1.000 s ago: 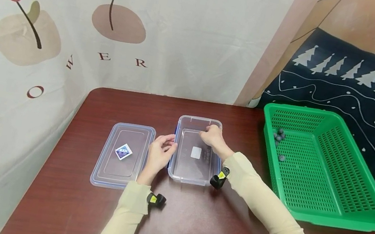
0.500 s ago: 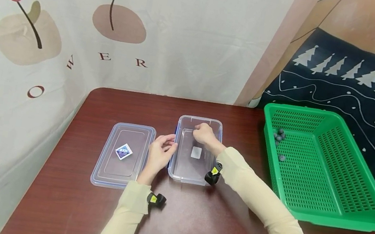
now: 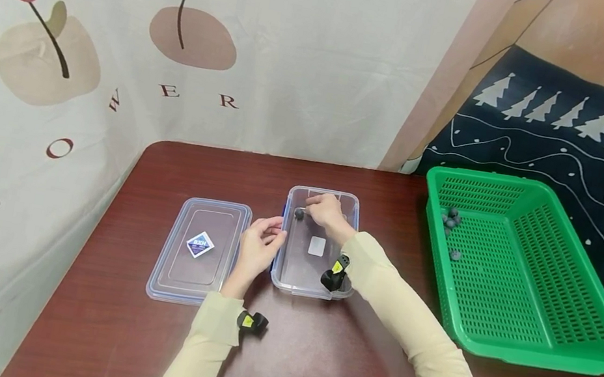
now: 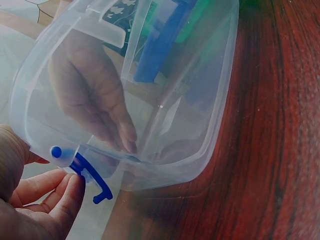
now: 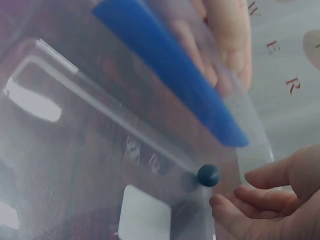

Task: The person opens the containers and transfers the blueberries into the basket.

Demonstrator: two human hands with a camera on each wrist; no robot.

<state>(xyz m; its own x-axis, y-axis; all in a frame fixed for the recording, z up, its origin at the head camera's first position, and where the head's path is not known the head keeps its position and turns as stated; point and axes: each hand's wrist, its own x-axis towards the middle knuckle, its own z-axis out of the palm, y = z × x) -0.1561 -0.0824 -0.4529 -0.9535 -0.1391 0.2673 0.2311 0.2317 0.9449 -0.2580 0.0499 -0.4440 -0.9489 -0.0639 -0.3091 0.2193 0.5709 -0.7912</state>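
Observation:
A clear plastic food box (image 3: 293, 279) with blue side latches stands lidless on the table. My left hand (image 3: 259, 244) is at its left side, with thumb and bent fingers gripping the wall beside a blue latch (image 4: 92, 177). My right hand (image 3: 327, 211) is inside the box near its far end, fingers slightly bent and apart with nothing between them. Just off those fingertips, a small dark blueberry (image 5: 208, 175) rests on the box floor in the right wrist view; the head view shows the blueberry (image 3: 299, 214) in the far left corner.
The flat clear lid (image 3: 190, 276) with a diamond sticker lies left of the box. On the right stands a green slotted basket (image 3: 548, 356), with several blueberries (image 3: 451, 220) at its left side. A flower-print curtain (image 3: 306, 84) hangs behind the table (image 3: 298, 359).
My right hand has moved left inside the box and let go of the blueberry, which now shows in the far left corner. The left hand stays at the box wall.

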